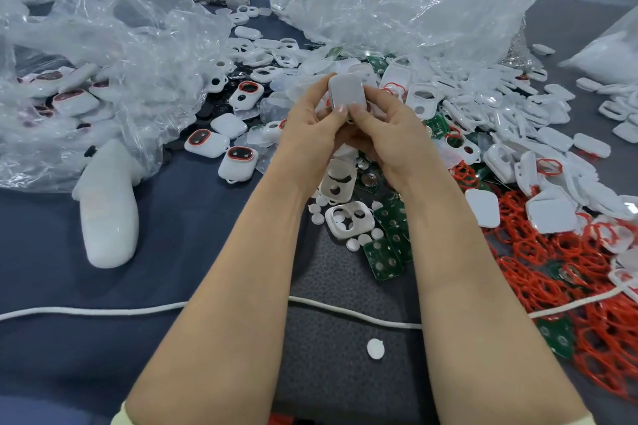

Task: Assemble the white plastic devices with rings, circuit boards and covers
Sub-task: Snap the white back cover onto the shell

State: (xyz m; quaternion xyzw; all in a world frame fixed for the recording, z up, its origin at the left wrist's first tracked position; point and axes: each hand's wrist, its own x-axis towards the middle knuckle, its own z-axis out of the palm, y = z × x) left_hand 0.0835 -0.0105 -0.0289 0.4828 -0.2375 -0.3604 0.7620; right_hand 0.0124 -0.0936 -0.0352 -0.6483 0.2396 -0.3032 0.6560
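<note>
Your left hand point(312, 121) and right hand point(383, 129) together grip the rounded white plastic device point(346, 92) above the table's centre; press both thumbs evenly so its cover seats flush all round.

White plastic device point(346, 92): smooth cover facing camera, upright, held above table.

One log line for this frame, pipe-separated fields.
held: white device | left hand: grips device | right hand: grips device | nearby: red rings, green circuit boards
</note>
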